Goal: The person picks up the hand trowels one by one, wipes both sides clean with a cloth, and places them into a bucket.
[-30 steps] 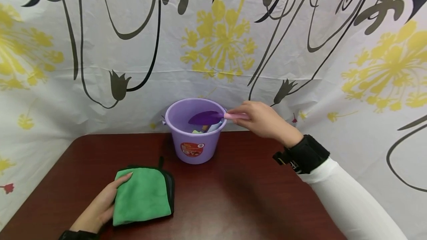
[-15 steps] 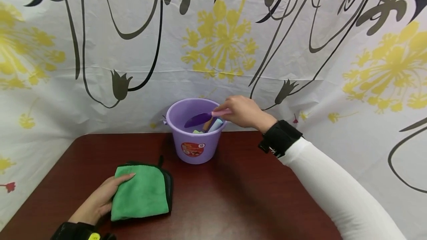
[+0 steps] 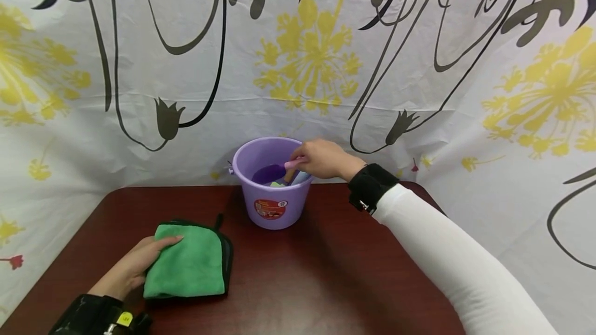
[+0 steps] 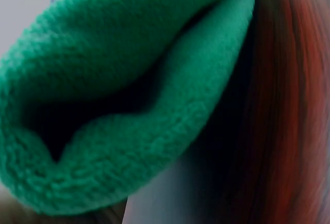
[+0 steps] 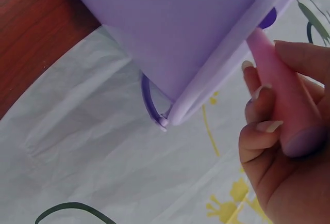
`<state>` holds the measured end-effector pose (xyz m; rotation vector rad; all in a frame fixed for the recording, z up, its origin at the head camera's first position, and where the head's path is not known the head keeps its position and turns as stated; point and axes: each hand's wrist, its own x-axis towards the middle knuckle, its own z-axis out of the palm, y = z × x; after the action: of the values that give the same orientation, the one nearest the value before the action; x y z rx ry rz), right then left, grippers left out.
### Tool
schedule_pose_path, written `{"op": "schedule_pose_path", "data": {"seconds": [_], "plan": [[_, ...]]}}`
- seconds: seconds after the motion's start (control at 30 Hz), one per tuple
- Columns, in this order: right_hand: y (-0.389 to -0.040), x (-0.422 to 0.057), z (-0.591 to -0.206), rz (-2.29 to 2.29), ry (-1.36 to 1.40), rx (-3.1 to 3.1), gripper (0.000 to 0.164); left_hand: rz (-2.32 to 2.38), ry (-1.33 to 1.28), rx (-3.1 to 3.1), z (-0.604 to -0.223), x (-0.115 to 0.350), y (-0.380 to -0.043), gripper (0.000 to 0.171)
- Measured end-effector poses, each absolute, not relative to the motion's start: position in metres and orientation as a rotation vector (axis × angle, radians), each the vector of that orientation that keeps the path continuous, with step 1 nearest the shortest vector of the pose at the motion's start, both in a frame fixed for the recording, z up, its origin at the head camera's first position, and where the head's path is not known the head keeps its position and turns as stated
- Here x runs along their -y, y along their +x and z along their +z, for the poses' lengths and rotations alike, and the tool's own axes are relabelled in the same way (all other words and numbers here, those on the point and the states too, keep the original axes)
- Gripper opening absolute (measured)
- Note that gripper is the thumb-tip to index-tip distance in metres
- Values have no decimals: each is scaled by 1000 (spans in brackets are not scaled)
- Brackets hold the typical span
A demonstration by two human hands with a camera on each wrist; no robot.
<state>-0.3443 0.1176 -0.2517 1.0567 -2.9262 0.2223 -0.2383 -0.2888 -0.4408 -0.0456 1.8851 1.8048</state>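
My right hand [image 3: 326,159] grips the pink handle [image 5: 289,95] of a small trowel with a purple blade [image 3: 269,174]. That blade points down to the left inside a lilac bucket [image 3: 274,206], and the hand is over the bucket's right rim. At the lower left, my left hand [image 3: 139,260] holds a folded green cloth [image 3: 186,262] with dark edging, thumb on top and the other fingers hidden beneath. Up close in the left wrist view, the cloth's thick fleecy folds [image 4: 154,146] fill most of the frame.
Inside the bucket lie a brown-handled item [image 3: 290,175], a pale blue piece [image 3: 300,178] and a light green piece [image 3: 277,184]. The bucket stands at the back of a dark red-brown table [image 3: 279,283]. A flower-patterned white curtain [image 3: 261,81] hangs right behind it.
My right hand has moved left and the trowel's blade has gone lower into the bucket. My left hand has shifted the green cloth slightly left and away from me.
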Motion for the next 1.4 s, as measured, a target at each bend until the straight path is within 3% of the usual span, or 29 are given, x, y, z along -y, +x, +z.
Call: {"op": "schedule_pose_path", "data": {"seconds": [0.33, 0.57, 0.9, 1.4], "plan": [[-353, -103, -260, 231, 1059, 3034, 28, 1586, -125, -2201, -430, 298, -239, 49], [-355, -98, -268, 191, 1065, 3103, 31, 1311, -133, -2465, -430, 306, -245, 73], [-363, -87, -274, 132, 1163, 3105, 23, 869, -47, -2832, -430, 320, -248, 67], [-370, -76, -280, 53, 1179, 3131, 18, 530, -208, -3080, -437, 302, -241, 57]]}}
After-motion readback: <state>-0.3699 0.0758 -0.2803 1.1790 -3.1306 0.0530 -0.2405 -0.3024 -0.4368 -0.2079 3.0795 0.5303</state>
